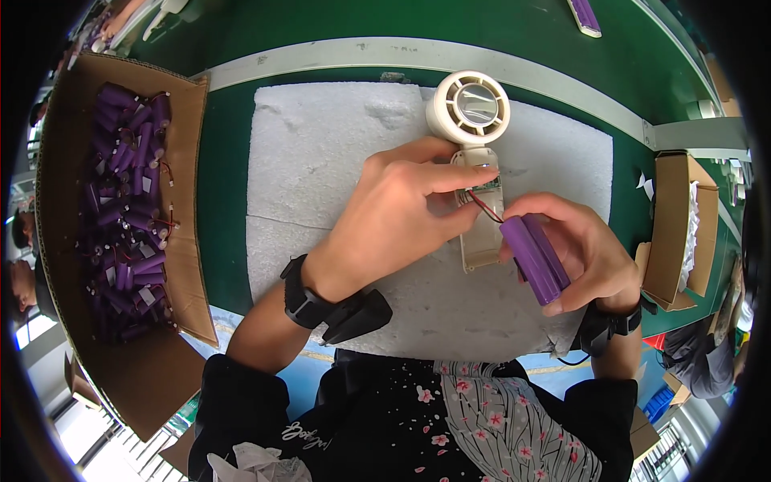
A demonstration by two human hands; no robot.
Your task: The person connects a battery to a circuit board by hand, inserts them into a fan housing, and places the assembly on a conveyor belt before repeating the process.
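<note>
A cream handheld fan (484,251) lies on the foam pad with its handle open, showing a small green circuit board (487,183). My left hand (401,205) is closed about the upper handle, its index fingertip on the board's upper part and its thumb beside the wires. The fan's round head (471,108) points away from me. In my right hand (590,253) is a purple battery pack (536,255), tilted and held between thumb and fingers just right of the handle. Red and black wires (487,207) run from the pack to the board; their far ends are partly hidden by my left fingers.
White foam pad (321,153) covers part of the green table (337,60). A cardboard box (189,153) full of purple battery packs (128,209) stands at left. At right is a smaller carton (671,233) with white pieces. Another purple pack (585,16) lies at the far side.
</note>
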